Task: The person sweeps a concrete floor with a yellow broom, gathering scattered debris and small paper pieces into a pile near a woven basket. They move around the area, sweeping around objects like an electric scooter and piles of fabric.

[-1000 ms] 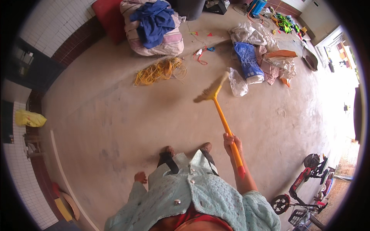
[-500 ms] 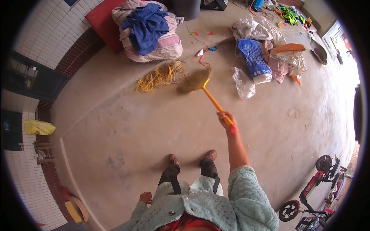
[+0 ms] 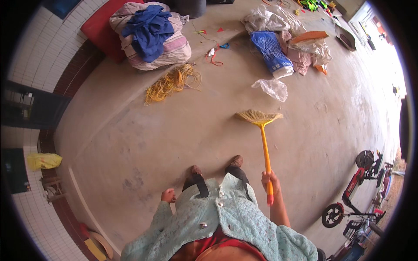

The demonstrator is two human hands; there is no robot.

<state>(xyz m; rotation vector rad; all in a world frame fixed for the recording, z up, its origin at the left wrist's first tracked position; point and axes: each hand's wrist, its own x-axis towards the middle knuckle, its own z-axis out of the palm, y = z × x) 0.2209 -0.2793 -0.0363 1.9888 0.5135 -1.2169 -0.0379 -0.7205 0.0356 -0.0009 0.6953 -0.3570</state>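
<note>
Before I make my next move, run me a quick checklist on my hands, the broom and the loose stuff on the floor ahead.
1. Right hand gripping the broom: ok, the fingers wrap the handle near its red end.
2. Left hand free: ok, it hangs beside the body with no object visible in it.
3. Bristles touching the floor: cannot tell from this overhead view.
4. Plastic bag apart from the bristles: ok, floor shows between them.
5. Yellow string bundled neatly: not ok, it lies in a loose tangle, ahead and to the left.
</note>
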